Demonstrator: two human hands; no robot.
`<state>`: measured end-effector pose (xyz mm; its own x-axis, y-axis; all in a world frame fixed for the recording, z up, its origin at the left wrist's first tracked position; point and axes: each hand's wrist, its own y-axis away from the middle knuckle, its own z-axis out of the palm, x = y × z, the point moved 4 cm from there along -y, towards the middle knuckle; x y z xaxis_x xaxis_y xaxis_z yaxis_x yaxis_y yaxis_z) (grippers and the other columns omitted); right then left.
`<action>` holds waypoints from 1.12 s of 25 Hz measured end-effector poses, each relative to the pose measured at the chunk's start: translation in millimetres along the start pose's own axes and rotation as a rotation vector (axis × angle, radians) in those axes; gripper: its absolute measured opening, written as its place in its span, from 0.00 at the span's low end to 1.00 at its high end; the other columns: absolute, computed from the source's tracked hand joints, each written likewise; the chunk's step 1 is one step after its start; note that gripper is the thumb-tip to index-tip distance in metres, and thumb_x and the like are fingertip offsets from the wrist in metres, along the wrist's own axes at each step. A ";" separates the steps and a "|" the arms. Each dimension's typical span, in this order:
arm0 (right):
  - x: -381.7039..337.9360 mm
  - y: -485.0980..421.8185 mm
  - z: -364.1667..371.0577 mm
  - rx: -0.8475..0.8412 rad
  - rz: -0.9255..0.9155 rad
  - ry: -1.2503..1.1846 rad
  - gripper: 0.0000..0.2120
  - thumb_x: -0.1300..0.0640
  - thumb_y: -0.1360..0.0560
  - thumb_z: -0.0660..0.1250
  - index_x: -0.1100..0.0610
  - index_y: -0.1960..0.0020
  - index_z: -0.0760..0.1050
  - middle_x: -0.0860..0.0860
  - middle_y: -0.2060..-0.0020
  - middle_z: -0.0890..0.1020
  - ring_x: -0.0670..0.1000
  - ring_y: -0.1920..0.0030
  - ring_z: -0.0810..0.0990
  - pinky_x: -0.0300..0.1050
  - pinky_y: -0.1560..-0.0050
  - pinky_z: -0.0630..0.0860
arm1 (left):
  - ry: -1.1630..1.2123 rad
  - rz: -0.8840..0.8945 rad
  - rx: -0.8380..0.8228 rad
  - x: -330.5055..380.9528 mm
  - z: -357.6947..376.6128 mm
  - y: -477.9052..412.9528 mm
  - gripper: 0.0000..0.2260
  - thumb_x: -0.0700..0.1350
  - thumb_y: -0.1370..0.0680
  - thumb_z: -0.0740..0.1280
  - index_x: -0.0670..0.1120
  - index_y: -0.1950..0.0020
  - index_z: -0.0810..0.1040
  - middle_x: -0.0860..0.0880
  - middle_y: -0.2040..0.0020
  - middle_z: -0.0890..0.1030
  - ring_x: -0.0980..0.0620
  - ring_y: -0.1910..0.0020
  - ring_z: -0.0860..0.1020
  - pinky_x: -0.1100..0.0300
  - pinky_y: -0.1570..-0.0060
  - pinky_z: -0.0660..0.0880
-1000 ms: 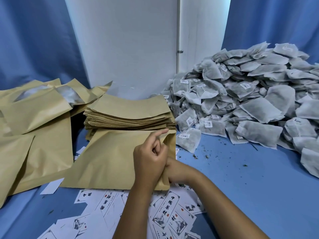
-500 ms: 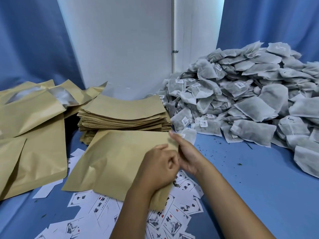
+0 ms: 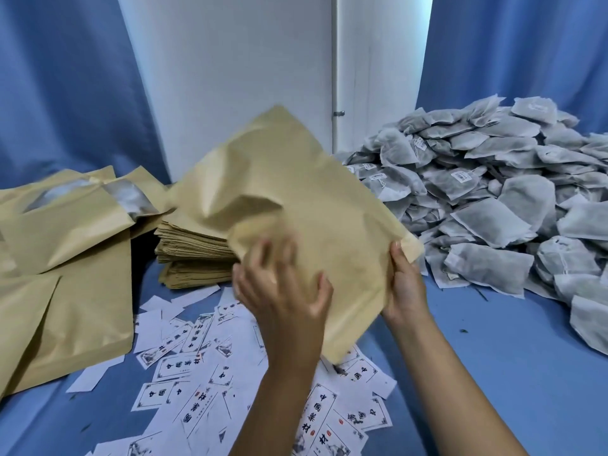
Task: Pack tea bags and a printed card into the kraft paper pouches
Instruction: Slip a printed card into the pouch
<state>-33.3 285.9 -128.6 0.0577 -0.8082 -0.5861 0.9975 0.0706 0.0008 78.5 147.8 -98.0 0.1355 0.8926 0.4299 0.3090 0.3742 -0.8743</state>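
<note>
A kraft paper pouch (image 3: 296, 192) is lifted off the table and tilted up in the middle of the view. My right hand (image 3: 403, 284) grips its near right edge, thumb on top. My left hand (image 3: 283, 291) is blurred at the pouch's near left edge with fingers spread against the paper; whether it grips is unclear. Printed cards (image 3: 204, 383) lie scattered on the blue table below the hands. A large heap of grey tea bags (image 3: 493, 199) fills the right side.
A stack of flat kraft pouches (image 3: 194, 255) sits behind the lifted pouch. Several opened pouches with silver lining (image 3: 65, 232) lie at the left. A white wall panel and blue curtains stand behind the table (image 3: 493, 373).
The pouch has been lifted from the table and swung up, its far end now raised. My right hand moved from under the pouch to its right edge; my left hand has opened.
</note>
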 end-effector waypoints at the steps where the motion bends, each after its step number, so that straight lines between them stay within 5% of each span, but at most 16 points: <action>1: 7.4 -1.6 -1.8 0.045 0.011 -0.044 0.15 0.54 0.20 0.59 0.60 0.37 0.73 0.54 0.52 0.84 0.51 0.54 0.84 0.50 0.56 0.82 | 0.061 -0.276 -0.058 -12.2 6.3 1.4 0.32 0.47 0.31 0.72 0.46 0.28 0.65 0.43 0.32 0.65 0.45 0.36 0.66 0.46 0.37 0.65; 3: 27.2 -1.7 -1.6 0.086 0.119 -0.185 0.17 0.53 0.19 0.58 0.60 0.34 0.71 0.56 0.44 0.82 0.54 0.45 0.81 0.55 0.42 0.77 | 0.448 -0.885 -0.286 -35.0 26.0 13.5 0.38 0.44 0.30 0.74 0.45 0.25 0.59 0.44 0.32 0.67 0.50 0.41 0.72 0.51 0.43 0.71; 5: 36.8 -3.5 -2.5 0.114 0.217 -0.204 0.17 0.56 0.19 0.58 0.62 0.34 0.70 0.59 0.39 0.78 0.57 0.38 0.77 0.58 0.34 0.69 | 0.958 -1.373 -0.427 -47.6 41.9 28.2 0.26 0.39 0.27 0.72 0.37 0.32 0.68 0.39 0.41 0.78 0.47 0.49 0.80 0.52 0.49 0.77; 6: 34.5 -4.9 -5.3 0.122 0.212 -0.140 0.15 0.59 0.19 0.59 0.64 0.34 0.70 0.60 0.40 0.78 0.58 0.38 0.76 0.59 0.34 0.70 | 1.023 -1.467 -0.449 -55.8 44.2 32.5 0.21 0.36 0.27 0.71 0.34 0.36 0.72 0.38 0.46 0.81 0.46 0.53 0.82 0.54 0.54 0.80; 8: 28.0 -6.4 -18.2 0.175 0.177 0.086 0.10 0.64 0.21 0.61 0.66 0.41 0.72 0.60 0.48 0.80 0.56 0.49 0.82 0.54 0.45 0.78 | 0.905 -1.457 -0.432 -72.9 38.8 35.7 0.15 0.34 0.28 0.72 0.34 0.42 0.76 0.40 0.52 0.83 0.48 0.59 0.83 0.60 0.65 0.79; 11: 23.2 -8.9 -37.1 0.281 0.134 0.330 0.04 0.65 0.24 0.65 0.64 0.57 0.73 0.54 0.67 0.76 0.45 0.74 0.78 0.35 0.70 0.78 | 0.819 -1.392 -0.364 -85.2 31.7 32.5 0.15 0.34 0.28 0.73 0.36 0.43 0.77 0.41 0.51 0.83 0.44 0.55 0.83 0.57 0.59 0.79; 14: 22.6 -10.5 -39.0 0.282 0.098 0.432 0.05 0.64 0.25 0.67 0.64 0.58 0.73 0.53 0.70 0.77 0.48 0.73 0.77 0.36 0.69 0.78 | 0.769 -1.342 -0.398 -79.8 27.5 30.2 0.13 0.35 0.28 0.73 0.39 0.45 0.78 0.42 0.53 0.84 0.46 0.58 0.83 0.52 0.56 0.81; 17: 23.0 -12.6 -38.8 0.315 0.091 0.475 0.06 0.66 0.27 0.69 0.65 0.62 0.74 0.54 0.71 0.78 0.50 0.74 0.78 0.44 0.67 0.80 | 0.696 -1.292 -0.415 -75.0 23.0 29.7 0.07 0.38 0.28 0.74 0.44 0.52 0.79 0.47 0.61 0.83 0.54 0.70 0.80 0.63 0.76 0.76; 23: 30.6 -11.9 -41.4 0.269 0.192 0.265 0.05 0.68 0.28 0.71 0.67 0.59 0.75 0.56 0.65 0.82 0.53 0.63 0.82 0.48 0.54 0.82 | 0.691 -1.267 -0.367 -80.1 24.2 31.7 0.06 0.40 0.28 0.74 0.45 0.55 0.79 0.46 0.59 0.83 0.47 0.61 0.81 0.61 0.68 0.71; 28: 28.4 -10.6 -38.1 0.250 0.172 0.354 0.09 0.70 0.30 0.71 0.65 0.64 0.72 0.54 0.74 0.76 0.47 0.79 0.73 0.37 0.75 0.75 | 0.712 -1.265 -0.350 -82.5 27.9 34.5 0.07 0.39 0.29 0.74 0.46 0.56 0.79 0.46 0.58 0.84 0.45 0.58 0.82 0.56 0.59 0.77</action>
<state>-43.8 284.5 -176.2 0.2494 -0.5446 -0.8008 0.9563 0.0083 0.2922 51.7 94.1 -169.9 -0.0004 -0.3134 0.9496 0.7598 0.6173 0.2041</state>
